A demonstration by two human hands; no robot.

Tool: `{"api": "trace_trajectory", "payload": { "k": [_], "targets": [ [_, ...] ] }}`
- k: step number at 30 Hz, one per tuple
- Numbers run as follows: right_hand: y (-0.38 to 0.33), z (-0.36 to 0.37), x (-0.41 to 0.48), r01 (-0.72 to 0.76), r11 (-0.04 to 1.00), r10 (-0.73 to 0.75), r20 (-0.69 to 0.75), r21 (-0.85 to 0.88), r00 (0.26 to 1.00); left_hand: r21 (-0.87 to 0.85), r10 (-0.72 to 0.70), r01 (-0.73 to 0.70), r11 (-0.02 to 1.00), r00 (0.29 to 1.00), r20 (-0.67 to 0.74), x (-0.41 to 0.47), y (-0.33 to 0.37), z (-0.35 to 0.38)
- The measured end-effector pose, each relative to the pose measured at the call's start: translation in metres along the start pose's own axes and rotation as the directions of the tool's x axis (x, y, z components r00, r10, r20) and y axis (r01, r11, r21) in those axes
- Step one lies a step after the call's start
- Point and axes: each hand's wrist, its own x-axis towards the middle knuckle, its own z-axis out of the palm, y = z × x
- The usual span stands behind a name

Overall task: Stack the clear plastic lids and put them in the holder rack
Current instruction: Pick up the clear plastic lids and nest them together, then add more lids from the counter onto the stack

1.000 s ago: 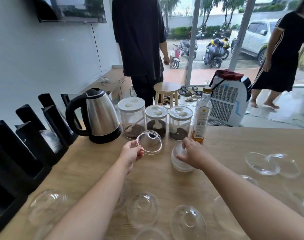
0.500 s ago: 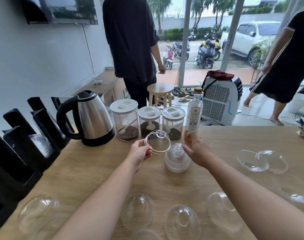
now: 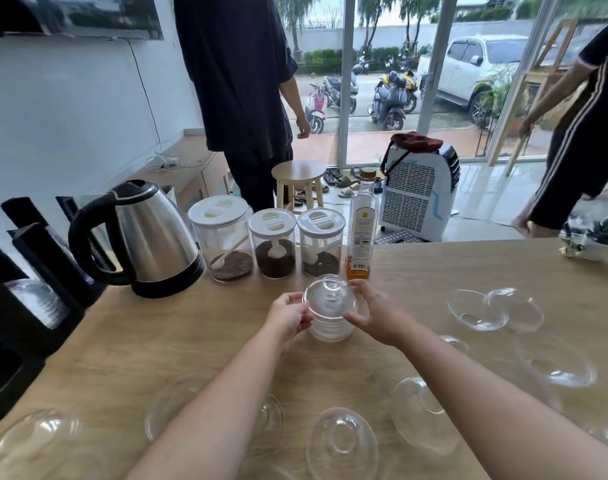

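A stack of clear dome lids [image 3: 330,315] stands on the wooden table [image 3: 191,341] in front of me. My left hand [image 3: 288,318] grips its left side and my right hand [image 3: 373,315] grips its right side, with the newest lid seated on top. Several loose clear lids lie around: one near me [image 3: 342,443], one to the right [image 3: 425,414], two overlapping at far right [image 3: 493,310]. The black holder rack [image 3: 35,306] runs along the left edge, and one slot holds stacked lids [image 3: 37,301].
A steel kettle [image 3: 146,239], three white-capped jars [image 3: 267,247] and an oil bottle [image 3: 361,233] line the table's far side right behind the stack. Two people stand beyond the table. A small plant [image 3: 597,237] sits at the far right edge.
My left hand brought the single lid it held down onto the top of the stack. Both hands now close around the stack, which sits slightly farther from me.
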Motion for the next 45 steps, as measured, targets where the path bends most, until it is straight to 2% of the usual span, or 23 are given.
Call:
{"api": "trace_trajectory", "payload": {
  "k": [6,11,14,16,18,20,23,26,29,33,36,38,40,45],
  "targets": [
    [0.005,0.009,0.001,-0.018,1.000,0.018,-0.001,-0.025,1.000,0.123,0.020,-0.014,0.992,0.998,-0.052,0.005,-0.012,-0.003],
    [0.008,0.009,0.001,-0.042,0.997,0.043,0.022,-0.059,0.999,0.145,0.030,-0.024,0.989,0.999,-0.039,0.003,-0.010,-0.004],
    [0.009,0.000,0.000,-0.072,0.997,0.073,0.020,-0.028,0.997,0.287,0.155,-0.118,0.951,0.982,-0.112,0.001,-0.001,-0.006],
    [0.012,-0.012,-0.003,-0.086,0.996,0.086,-0.001,-0.021,0.996,0.406,0.321,-0.230,0.884,0.932,-0.170,0.000,0.011,-0.004],
    [0.020,-0.029,-0.007,-0.106,0.994,0.105,-0.042,-0.025,0.994,0.519,0.469,-0.333,0.787,0.869,-0.155,-0.004,0.028,0.006],
    [0.033,-0.049,-0.014,-0.139,0.988,0.132,-0.104,-0.064,0.986,0.618,0.568,-0.415,0.668,0.821,-0.062,-0.011,0.045,0.027],
    [0.060,-0.080,-0.026,-0.201,0.975,0.179,-0.205,-0.094,0.962,0.706,0.641,-0.534,0.466,0.753,0.146,-0.018,0.058,0.072],
    [0.092,-0.111,-0.042,-0.288,0.954,0.255,-0.281,-0.085,0.925,0.738,0.591,-0.625,0.255,0.705,0.393,-0.023,0.054,0.120],
    [0.125,-0.138,-0.057,-0.371,0.924,0.320,-0.340,-0.094,0.884,0.741,0.474,-0.672,0.001,0.653,0.591,-0.025,0.041,0.163],
    [0.166,-0.156,-0.069,-0.436,0.898,0.388,-0.363,-0.056,0.847,0.697,0.278,-0.679,-0.231,0.641,0.716,-0.019,0.024,0.207],
    [0.190,-0.159,-0.067,-0.481,0.874,0.436,-0.322,-0.073,0.840,0.618,0.149,-0.684,-0.388,0.615,0.775,-0.005,0.010,0.227],
    [0.205,-0.158,-0.061,-0.494,0.865,0.453,-0.285,-0.089,0.845,0.573,0.103,-0.683,-0.452,0.598,0.795,0.004,0.003,0.237],
    [0.217,-0.154,-0.053,-0.500,0.860,0.463,-0.253,-0.106,0.850,0.549,0.086,-0.688,-0.475,0.585,0.807,0.010,-0.002,0.243],
    [0.235,-0.146,-0.041,-0.529,0.830,0.497,-0.195,-0.178,0.845,0.547,0.126,-0.710,-0.444,0.555,0.822,0.019,-0.014,0.247]
  ]
}}
